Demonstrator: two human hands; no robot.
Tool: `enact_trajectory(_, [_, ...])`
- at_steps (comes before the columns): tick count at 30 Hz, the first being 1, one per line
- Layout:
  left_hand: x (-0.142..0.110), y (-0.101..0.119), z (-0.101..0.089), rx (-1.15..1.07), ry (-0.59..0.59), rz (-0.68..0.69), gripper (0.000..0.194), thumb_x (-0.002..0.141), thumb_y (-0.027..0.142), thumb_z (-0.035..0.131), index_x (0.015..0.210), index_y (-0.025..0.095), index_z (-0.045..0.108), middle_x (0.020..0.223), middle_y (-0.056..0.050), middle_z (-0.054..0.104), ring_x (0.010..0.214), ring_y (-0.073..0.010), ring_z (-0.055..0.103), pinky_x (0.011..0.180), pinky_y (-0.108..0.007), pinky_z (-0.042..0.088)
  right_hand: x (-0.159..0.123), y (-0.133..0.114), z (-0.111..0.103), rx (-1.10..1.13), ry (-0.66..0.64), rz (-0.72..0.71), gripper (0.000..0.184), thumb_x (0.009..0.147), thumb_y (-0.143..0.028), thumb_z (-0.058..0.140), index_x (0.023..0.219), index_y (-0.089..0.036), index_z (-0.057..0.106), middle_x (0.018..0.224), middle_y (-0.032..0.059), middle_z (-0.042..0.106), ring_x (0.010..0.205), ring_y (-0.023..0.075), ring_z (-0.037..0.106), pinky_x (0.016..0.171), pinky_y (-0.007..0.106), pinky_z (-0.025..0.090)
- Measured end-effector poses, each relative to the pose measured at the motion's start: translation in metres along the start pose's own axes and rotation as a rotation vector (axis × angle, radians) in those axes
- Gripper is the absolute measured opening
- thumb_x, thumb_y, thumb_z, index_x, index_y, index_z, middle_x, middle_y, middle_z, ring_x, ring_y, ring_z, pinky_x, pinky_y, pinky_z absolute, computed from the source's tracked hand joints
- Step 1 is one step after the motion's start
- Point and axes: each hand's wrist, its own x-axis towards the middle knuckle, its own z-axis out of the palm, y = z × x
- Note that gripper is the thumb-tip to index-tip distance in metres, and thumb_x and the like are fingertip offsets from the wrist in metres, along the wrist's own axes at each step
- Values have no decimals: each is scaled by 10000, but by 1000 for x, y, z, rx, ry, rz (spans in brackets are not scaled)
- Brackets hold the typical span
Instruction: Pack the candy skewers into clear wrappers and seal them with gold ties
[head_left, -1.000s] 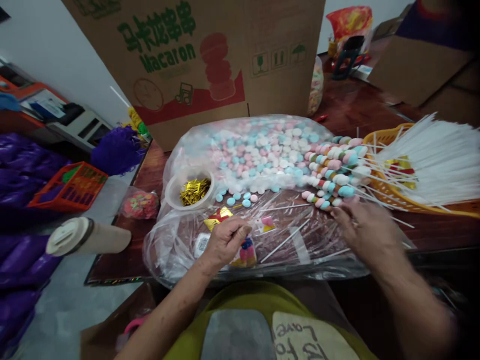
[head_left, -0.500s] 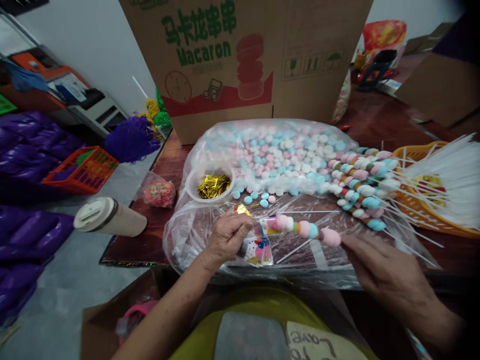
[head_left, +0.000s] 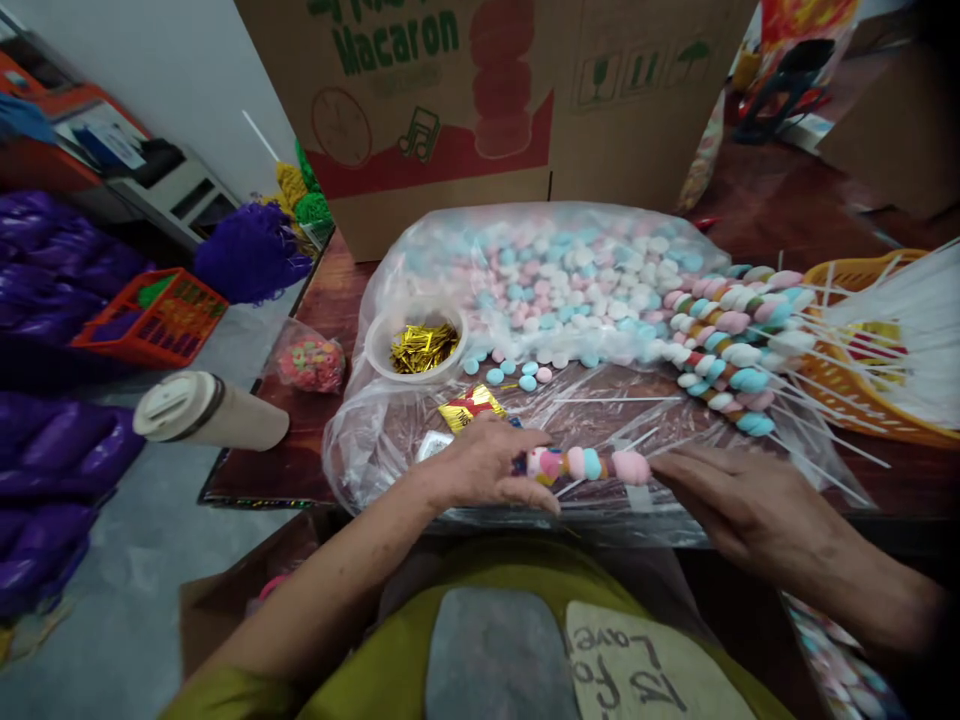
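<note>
Grey floor (head_left: 142,560) flanks the table (head_left: 332,300) beneath candies (head_left: 592,463).

Candy skewer (head_left: 591,463): just below frame centre, near level, long axis running left-right, right end a hair lower. Soft, rounded pieces packed in a row. Fat pale-pink one caps the right end, bare. Then a darker piece, a brownish one, light blue, pale pink, heading left. Can't tell if it's resting on the plastic below or held clear of it.

Printed wrapper (head_left: 545,464): sits at the skewer's left end, in line with it. Shiny film, pink/yellow/white print, dark blue patch further left. Its far left part is hidden.
</note>
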Motion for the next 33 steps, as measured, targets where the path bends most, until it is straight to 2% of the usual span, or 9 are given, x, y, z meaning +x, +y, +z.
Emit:
enact_trajectory(5, [11,8,5,-353,-258,-173,486,646,592,625,887,171,592,704,15,570,660,-144,535,557,-221,384,18,4,-5,-53,-30,-157,287,834,-92,332,943,-182,582,649,33,567,572,167,517,520,265,335])
enact_trajectory(8, [17,10,2,-630,-293,-112,604,575,474,736,1077,197,547,910,-3,611,818,-177,571,658,-252,442,28,10,-13,-103,-34,-189,265,845,-113,344,887,-186,595,688,50,592,589,173,503,535,281,305])
enact_trajectory(11, [26,12,0,-709,-321,-36,689,545,359,779,1166,225,510,1049,-15,610,943,-221,573,749,-301,462,33,10,-14,-105,-45,-230,283,837,-100,339,875,-183,607,716,56,604,620,181,508,566,294,307])
enact_trajectory(15, [39,14,5,-589,-271,-22,789,531,357,785,1232,202,458,1149,-68,580,1029,-258,553,805,-335,456,29,2,1,-58,-69,-238,286,825,-86,334,845,-180,604,652,24,590,531,151,491,505,273,276])
enact_trajectory(20, [31,20,-4,-187,-107,-59,916,462,504,778,1245,193,417,1072,-108,609,989,-315,564,775,-365,434,14,9,14,-26,-97,-42,266,836,-120,338,890,-180,591,692,38,629,584,159,563,508,259,331])
enact_trajectory(24, [13,20,-12,135,-106,-231,382,631,358,706,946,187,573,784,-53,635,793,-271,602,683,-330,429,10,16,13,100,-73,18,259,875,-178,336,883,-175,596,712,46,633,611,171,587,541,268,392])
enact_trajectory(26, [8,14,-11,-3,-205,-264,163,707,313,635,790,186,574,679,-9,597,676,-197,586,607,-276,422,11,15,8,54,-45,-18,274,873,-156,336,903,-175,607,743,54,641,639,177,589,558,277,398])
enact_trajectory(30, [2,2,-6,-705,-448,-230,254,634,334,705,720,173,527,605,51,516,530,-94,497,507,-214,416,12,12,-8,-141,64,-140,317,861,-124,341,906,-216,641,780,54,665,676,207,570,600,333,381])
enact_trajectory(33, [4,4,-3,-951,-499,-316,297,594,324,734,703,177,500,561,66,480,473,-77,459,458,-215,423,11,4,-15,-154,161,-212,306,876,-137,361,972,-256,626,834,20,676,701,194,554,629,343,371])
